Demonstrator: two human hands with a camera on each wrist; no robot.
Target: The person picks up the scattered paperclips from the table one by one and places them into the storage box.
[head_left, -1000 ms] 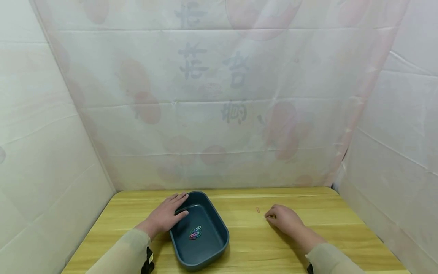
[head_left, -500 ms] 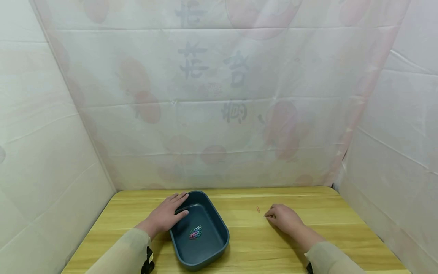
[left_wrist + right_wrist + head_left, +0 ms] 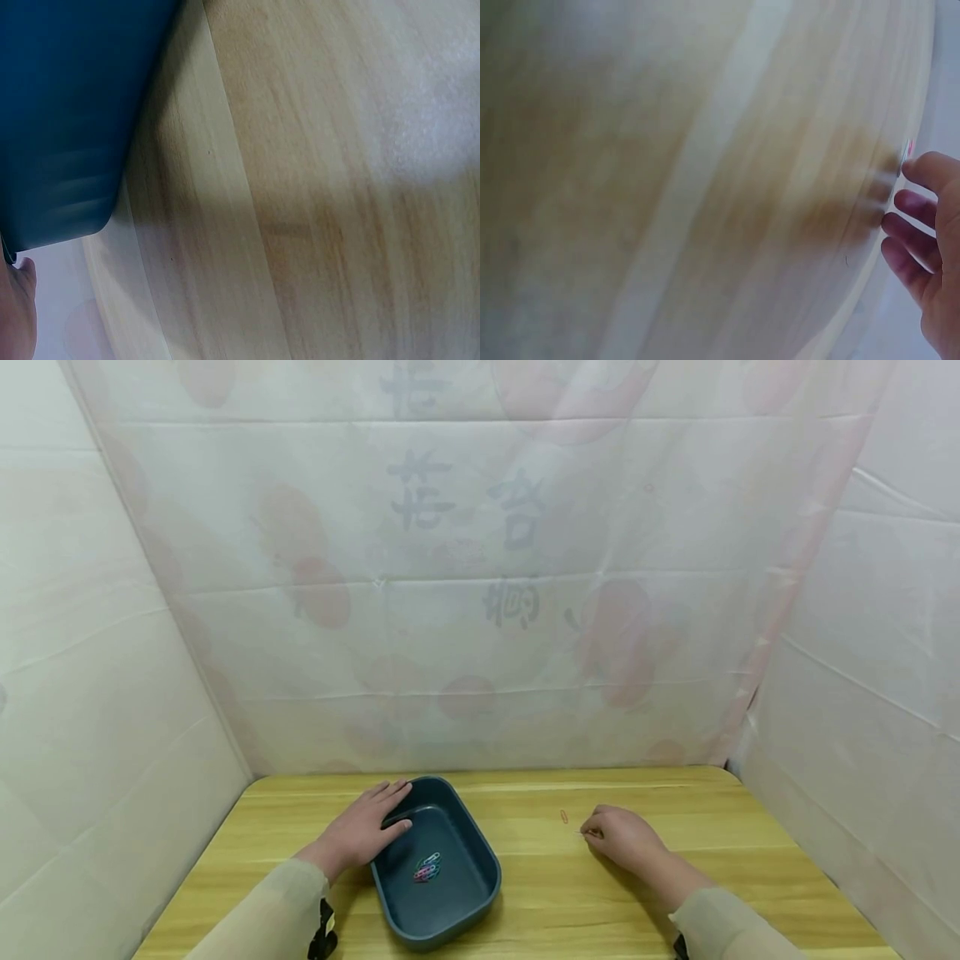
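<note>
left hand (image 3: 360, 832) on clip-filled tray (image 3: 480, 860)

We see a pale wooden table (image 3: 525, 893) carrying a dark blue tray (image 3: 480, 852) left of centre. A small orange paper clip (image 3: 563, 816) lies loose on the wood further right, well apart from the tray.

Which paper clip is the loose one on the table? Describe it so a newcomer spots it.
Start at the wooden table, then find the right hand resting on it, right of the dark blue tray. Just beyond and left of its fingertips lies a single orange paper clip, alone on bare wood, unlike the coloured clips bunched inside the tray.
</note>
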